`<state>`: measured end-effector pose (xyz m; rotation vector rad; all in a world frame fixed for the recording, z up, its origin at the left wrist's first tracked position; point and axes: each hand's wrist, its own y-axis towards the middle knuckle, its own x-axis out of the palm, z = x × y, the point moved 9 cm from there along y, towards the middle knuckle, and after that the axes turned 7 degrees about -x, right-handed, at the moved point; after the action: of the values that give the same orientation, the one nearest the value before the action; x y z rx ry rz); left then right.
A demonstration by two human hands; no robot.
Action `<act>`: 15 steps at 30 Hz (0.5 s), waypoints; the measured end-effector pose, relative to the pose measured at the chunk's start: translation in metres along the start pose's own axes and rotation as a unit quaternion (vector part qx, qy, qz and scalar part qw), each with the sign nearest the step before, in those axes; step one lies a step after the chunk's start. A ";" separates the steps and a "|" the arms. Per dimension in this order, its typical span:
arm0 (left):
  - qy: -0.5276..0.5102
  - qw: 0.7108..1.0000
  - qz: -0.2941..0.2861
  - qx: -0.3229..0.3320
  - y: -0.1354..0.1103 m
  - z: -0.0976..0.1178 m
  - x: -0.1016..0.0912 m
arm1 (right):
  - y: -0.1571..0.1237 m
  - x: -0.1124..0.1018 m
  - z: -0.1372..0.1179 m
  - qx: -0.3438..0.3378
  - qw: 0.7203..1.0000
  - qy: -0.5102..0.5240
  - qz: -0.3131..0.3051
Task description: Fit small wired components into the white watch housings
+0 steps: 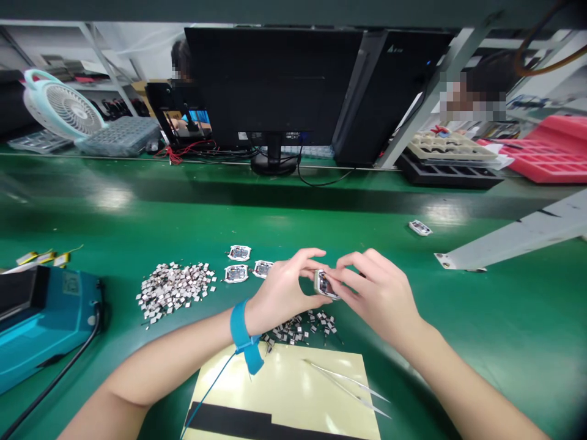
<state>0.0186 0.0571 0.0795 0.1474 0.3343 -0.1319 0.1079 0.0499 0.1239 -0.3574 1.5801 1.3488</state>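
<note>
Between both hands, above the green table, is a small white watch case with dark electronics inside. My left hand, with a blue wrist strap, grips its left side between thumb and fingers. My right hand pinches at the right side of the case; whether a tiny part is also in those fingertips is hidden. Under the hands lies a small heap of metal parts with short leads. Tweezers rest on a yellowish sheet close to me. Similar open cases lie left of my left hand.
A larger pile of small metal parts and a blue device are at left. One more case sits far right, near a slanted white post. A monitor, fan and trays stand on the shelf. People are behind.
</note>
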 end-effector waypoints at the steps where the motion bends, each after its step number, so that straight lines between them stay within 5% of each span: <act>1: 0.000 1.000 -0.006 0.000 0.000 0.000 0.001 | 0.001 -0.001 -0.002 -0.007 1.000 -0.003 -0.002; 9: 0.026 0.999 -0.016 -0.013 0.000 -0.002 0.003 | 0.017 0.008 -0.025 -0.127 0.987 -0.068 -0.075; 12: 0.009 0.999 -0.024 -0.036 0.000 -0.010 0.003 | 0.019 0.013 -0.028 -0.176 0.977 -0.011 -0.120; 15: -0.019 0.997 -0.013 -0.068 0.001 -0.018 -0.009 | 0.003 0.025 -0.006 -0.090 0.975 0.115 -0.166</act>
<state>0.0050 0.0616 0.0661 0.0048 0.3061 -0.1375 0.0906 0.0547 0.1049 -0.8781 1.5029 1.2221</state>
